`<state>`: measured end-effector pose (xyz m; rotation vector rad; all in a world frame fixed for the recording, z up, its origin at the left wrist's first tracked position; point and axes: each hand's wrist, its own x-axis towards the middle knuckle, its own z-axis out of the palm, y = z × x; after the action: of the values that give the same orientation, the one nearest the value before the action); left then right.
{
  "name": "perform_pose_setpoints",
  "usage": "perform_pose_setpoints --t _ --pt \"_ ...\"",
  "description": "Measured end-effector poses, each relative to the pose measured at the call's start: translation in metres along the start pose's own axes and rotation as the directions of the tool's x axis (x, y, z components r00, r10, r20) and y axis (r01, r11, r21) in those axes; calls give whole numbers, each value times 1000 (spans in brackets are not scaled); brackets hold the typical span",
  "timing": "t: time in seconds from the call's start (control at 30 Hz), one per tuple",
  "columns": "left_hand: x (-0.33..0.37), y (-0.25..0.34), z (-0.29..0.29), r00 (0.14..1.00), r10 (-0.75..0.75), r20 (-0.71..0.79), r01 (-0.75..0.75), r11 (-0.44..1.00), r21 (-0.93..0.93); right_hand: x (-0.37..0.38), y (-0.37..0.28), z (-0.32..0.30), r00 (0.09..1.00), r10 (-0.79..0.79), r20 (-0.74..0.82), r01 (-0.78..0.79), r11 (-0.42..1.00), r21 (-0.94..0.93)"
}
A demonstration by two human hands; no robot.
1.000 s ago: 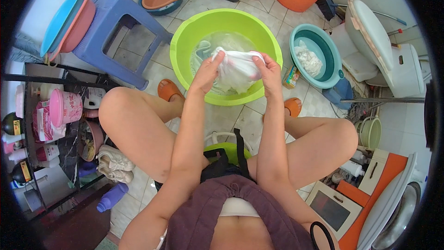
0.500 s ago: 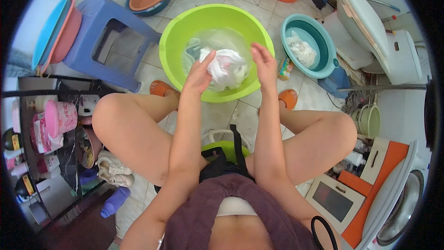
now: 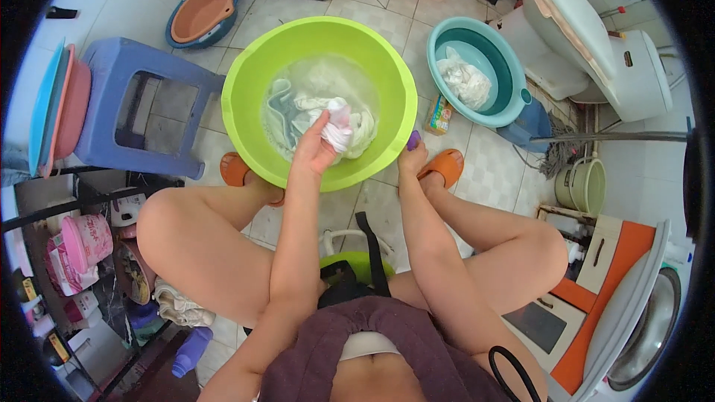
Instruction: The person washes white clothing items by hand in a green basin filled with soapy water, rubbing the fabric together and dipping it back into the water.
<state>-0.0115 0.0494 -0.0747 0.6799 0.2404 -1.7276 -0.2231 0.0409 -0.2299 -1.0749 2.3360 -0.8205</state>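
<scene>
A large lime-green basin of cloudy water stands on the floor between my feet. My left hand is closed on a small white cloth with a pinkish patch, held up over the water. Beneath it, white laundry and a pale blue-green cloth lie soaking. Outside the basin's near right rim, my right hand grips a small purple object. Its kind is not clear, since the fingers cover part of it.
A teal basin with white laundry stands right, beside a small yellow-green box and a toilet. A blue stool stands left; nested basins lie behind. Orange slippers are on my feet.
My right hand has left the space over the green basin, dropped to its near right rim and taken the purple object. The left hand keeps the white cloth. The whole view has shifted slightly.
</scene>
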Motion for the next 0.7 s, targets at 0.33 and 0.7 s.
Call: perform_pose_setpoints --t 0.33,0.7 --pt "8 -24 35 961 -148 232 134 988 73 34 2 -3 967 -132 219 170 972 -164" --pt "16 -40 34 951 -198 237 173 977 123 54 4 -8 984 -37 176 59 991 -120"
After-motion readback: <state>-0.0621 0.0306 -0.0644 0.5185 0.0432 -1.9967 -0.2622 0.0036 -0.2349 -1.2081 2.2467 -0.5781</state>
